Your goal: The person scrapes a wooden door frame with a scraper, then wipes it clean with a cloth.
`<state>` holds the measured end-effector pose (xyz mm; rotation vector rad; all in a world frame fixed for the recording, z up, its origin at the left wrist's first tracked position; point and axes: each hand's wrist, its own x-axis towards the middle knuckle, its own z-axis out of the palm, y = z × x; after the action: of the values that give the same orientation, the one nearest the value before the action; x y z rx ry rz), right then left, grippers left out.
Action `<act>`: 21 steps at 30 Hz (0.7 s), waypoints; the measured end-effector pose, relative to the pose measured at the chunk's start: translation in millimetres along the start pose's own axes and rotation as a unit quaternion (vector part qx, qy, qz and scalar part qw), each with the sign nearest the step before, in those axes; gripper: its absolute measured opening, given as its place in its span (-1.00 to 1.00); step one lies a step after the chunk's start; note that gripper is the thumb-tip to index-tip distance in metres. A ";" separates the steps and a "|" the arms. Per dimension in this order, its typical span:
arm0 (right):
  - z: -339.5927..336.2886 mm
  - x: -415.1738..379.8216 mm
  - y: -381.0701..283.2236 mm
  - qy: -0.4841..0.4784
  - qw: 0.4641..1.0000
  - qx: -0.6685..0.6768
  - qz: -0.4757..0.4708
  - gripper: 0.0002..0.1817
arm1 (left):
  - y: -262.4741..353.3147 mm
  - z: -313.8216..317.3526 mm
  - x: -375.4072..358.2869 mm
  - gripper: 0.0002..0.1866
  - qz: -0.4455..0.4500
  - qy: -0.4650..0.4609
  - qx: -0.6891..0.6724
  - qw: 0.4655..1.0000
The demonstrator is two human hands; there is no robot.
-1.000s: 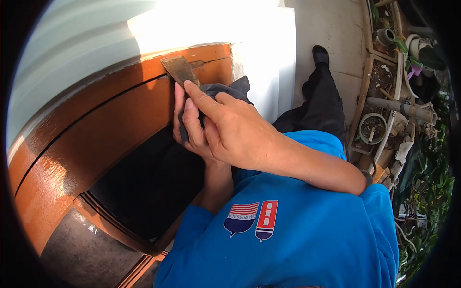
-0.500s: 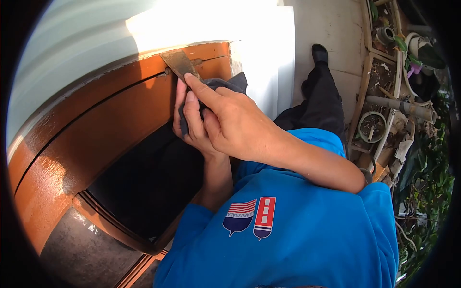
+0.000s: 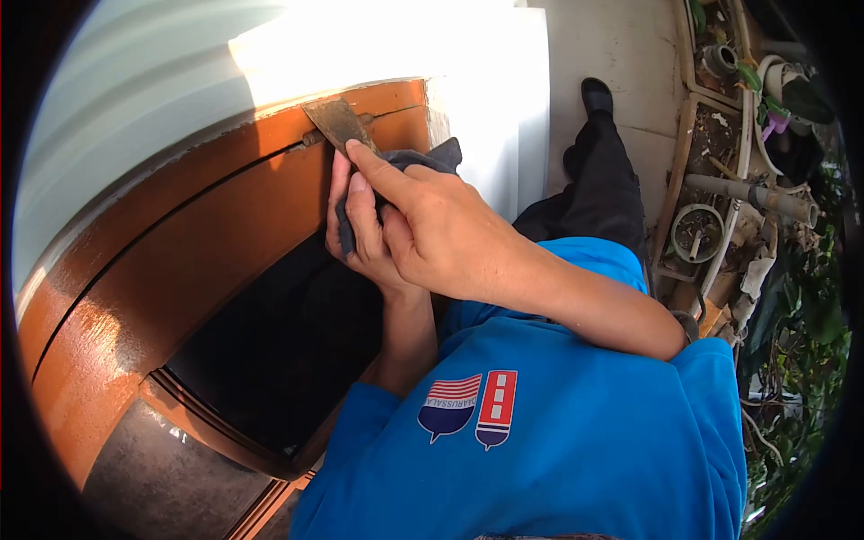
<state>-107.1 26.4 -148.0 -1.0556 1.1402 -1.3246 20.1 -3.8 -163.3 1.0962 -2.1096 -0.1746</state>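
A putty knife (image 3: 333, 118) with a stained, worn metal blade lies against the brown wooden frame (image 3: 261, 193), its edge near the frame's upper border. My right hand (image 3: 441, 225) is closed round the tool's hidden handle, the index finger stretched along the blade. Just below and to the left, my left hand (image 3: 364, 225) is closed on a dark grey cloth (image 3: 418, 161), its fingertips close beside the blade. The cloth also shows behind my right hand. A dark groove runs along the frame, with brownish filler-like material (image 3: 312, 139) in it beside the blade.
A white wall (image 3: 162, 81) borders the frame, and a dark panel (image 3: 279, 351) lies inside it. On the right are planter boxes (image 3: 711, 153), a grey pipe (image 3: 751, 196), a round pot (image 3: 697, 236) and green plants. A black shoe (image 3: 597, 97) stands on the tiled floor.
The blade has shifted slightly to the right along the frame, showing more of the material in the groove. Both hands keep almost the same grip, and the view has moved slightly.
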 end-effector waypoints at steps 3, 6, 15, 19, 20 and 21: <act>-0.8 0.6 0.0 -0.006 1.000 -0.004 0.000 -0.38 | 8.8 2.0 8.7 -0.63 -0.019 -0.010 0.007 1.000; -0.1 3.9 -0.4 -0.006 1.000 -0.012 -0.003 -0.39 | -1.0 0.0 8.2 -0.63 0.053 -0.015 0.084 0.995; 1.5 1.9 1.8 0.002 1.000 -0.024 0.001 -0.41 | -7.4 -1.5 -0.6 -0.64 0.075 -0.023 0.076 0.994; -7.5 -2.1 3.2 0.008 1.000 0.006 0.005 -0.41 | -7.5 0.0 2.7 -0.65 -0.008 -0.031 0.000 0.999; -9.2 -3.7 7.3 0.003 1.000 0.008 0.013 -0.41 | 0.5 4.9 -1.8 -0.65 -0.102 -0.014 -0.082 0.991; -9.3 -5.6 14.9 -0.002 1.000 0.010 0.021 -0.41 | 8.6 10.4 -7.0 -0.64 -0.195 0.003 -0.162 0.967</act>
<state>-113.5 32.6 -164.1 -1.0147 1.1385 -1.2980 10.1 4.8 -170.9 1.2904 -1.7581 -0.6776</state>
